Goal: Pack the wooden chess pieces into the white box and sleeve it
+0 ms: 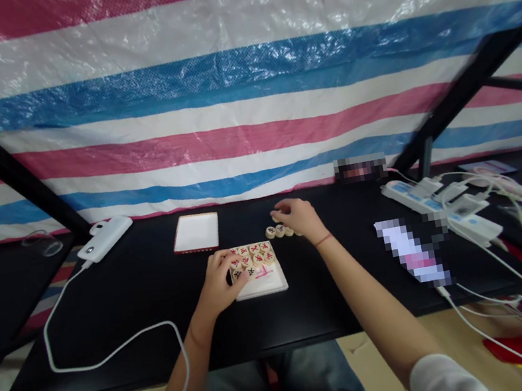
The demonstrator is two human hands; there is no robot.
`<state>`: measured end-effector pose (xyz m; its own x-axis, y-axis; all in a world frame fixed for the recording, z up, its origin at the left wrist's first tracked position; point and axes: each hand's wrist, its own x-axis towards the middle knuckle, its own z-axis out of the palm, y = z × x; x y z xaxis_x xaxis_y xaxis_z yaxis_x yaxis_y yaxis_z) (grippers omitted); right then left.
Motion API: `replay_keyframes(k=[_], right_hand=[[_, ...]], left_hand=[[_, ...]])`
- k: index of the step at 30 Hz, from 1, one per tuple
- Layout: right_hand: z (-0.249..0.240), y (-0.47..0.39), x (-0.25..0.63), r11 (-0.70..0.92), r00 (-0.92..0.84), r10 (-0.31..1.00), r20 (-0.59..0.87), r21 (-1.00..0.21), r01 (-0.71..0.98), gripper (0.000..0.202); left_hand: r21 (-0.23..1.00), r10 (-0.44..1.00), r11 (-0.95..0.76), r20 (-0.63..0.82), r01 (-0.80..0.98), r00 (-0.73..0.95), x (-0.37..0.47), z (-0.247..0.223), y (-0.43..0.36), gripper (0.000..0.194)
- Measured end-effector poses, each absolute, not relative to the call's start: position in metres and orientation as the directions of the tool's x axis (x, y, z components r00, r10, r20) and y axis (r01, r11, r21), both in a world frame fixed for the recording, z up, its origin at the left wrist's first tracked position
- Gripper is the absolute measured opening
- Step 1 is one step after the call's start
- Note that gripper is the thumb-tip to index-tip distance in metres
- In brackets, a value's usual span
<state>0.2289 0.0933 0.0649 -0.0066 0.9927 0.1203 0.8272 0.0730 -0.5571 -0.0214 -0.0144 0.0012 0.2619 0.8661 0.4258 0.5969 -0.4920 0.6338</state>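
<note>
A shallow white box (277,285) lies on the black table in front of me. Round Chinese chess pieces (255,248) stand in rows in it, mostly with red characters and a couple with black ones. My left hand (218,282) curls round the box's left side, its fingers and thumb over the pieces there. Beyond the box's right corner, my right hand (298,218) pinches a pale chess piece (276,216), partly hidden by the fingertips. Below that hand is a short row of loose chess pieces (271,232) on the table, some covered by the hand.
A white box lid (195,232) lies open side up behind my left hand. Further left is a white power bank (106,239) with a cable. On the right are a blurred phone (412,253), a power strip (445,210) and tangled white cables. A striped sheet (231,140) hangs behind.
</note>
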Motion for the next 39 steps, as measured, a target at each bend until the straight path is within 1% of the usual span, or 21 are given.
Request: replay_keyframes(k=[2,4,5,7,10,12,16,20,25,29,33,36,39], right_hand=[[0.063,0.067,0.217,0.178,-0.078,0.982,0.17,-0.71,0.682,0.025],[0.058,0.041,0.202,0.212,-0.147,0.977,0.157,-0.814,0.541,0.027],[0.055,0.028,0.194,0.217,-0.193,0.971,0.138,-0.848,0.483,0.028],[0.049,0.008,0.182,0.195,-0.23,0.967,0.112,-0.903,0.382,0.028],[0.044,-0.008,0.173,0.138,-0.243,0.967,0.074,-0.957,0.255,0.029],[0.044,-0.012,0.172,0.106,-0.218,0.974,0.059,-0.971,0.213,0.031],[0.049,-0.016,0.177,0.092,-0.192,0.98,0.055,-0.978,0.188,0.032],[0.052,-0.019,0.182,0.086,-0.196,0.979,0.062,-0.989,0.117,0.033],[0.046,-0.021,0.192,0.085,-0.136,0.988,0.074,-0.994,0.074,0.034],[0.042,-0.022,0.201,0.061,-0.063,0.996,0.059,-0.998,0.034,0.038],[0.04,-0.023,0.209,0.027,-0.002,1.0,0.027,-0.999,-0.018,0.041],[0.04,-0.023,0.215,0.025,0.066,0.998,0.022,-0.999,-0.044,0.042],[0.04,-0.021,0.223,0.038,0.169,0.985,0.027,-0.997,-0.062,0.043]], left_hand=[[0.618,0.863,-0.485,0.451,0.619,0.226,-0.02,0.002,-0.014,0.026],[0.607,0.859,-0.48,0.471,0.634,0.201,-0.019,0.003,-0.014,0.03],[0.602,0.856,-0.483,0.476,0.636,0.201,-0.018,0.004,-0.014,0.033],[0.594,0.847,-0.506,0.48,0.626,0.228,-0.015,0.006,-0.015,0.038],[0.602,0.83,-0.548,0.478,0.58,0.289,-0.011,0.011,-0.019,0.033],[0.626,0.83,-0.555,0.46,0.548,0.314,-0.008,0.015,-0.022,0.029],[0.657,0.833,-0.553,0.451,0.513,0.32,0.0,0.024,-0.027,0.028],[0.643,0.819,-0.572,0.481,0.51,0.312,0.007,0.034,-0.029,0.028],[0.621,0.823,-0.556,0.505,0.553,0.261,0.005,0.036,-0.027,0.03],[0.644,0.845,-0.503,0.508,0.577,0.17,-0.002,0.034,-0.025,0.023],[0.661,0.83,-0.509,0.546,0.552,0.113,-0.006,0.036,-0.024,0.013],[0.663,0.828,-0.514,0.55,0.545,0.111,-0.006,0.038,-0.024,0.005],[0.672,0.846,-0.499,0.516,0.547,0.137,-0.004,0.038,-0.022,0.004]])
